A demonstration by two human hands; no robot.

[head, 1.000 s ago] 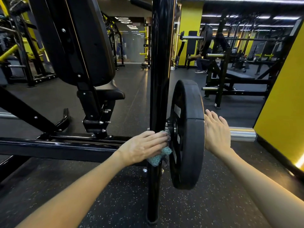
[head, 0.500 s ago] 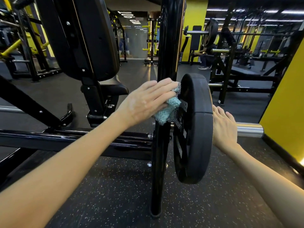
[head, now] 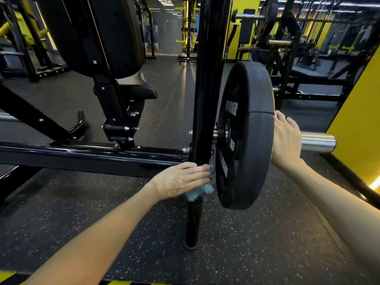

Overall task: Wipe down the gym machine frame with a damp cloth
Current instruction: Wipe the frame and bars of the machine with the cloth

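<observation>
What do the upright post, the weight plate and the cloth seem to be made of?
Upright post: probably steel, glossy black paint; light streaks reflect along it. Weight plate: apparently rubber-coated, matte black, with a dull sheen and moulded lettering. Cloth: soft teal textile, crumpled under the left hand; dampness cannot be told.
</observation>
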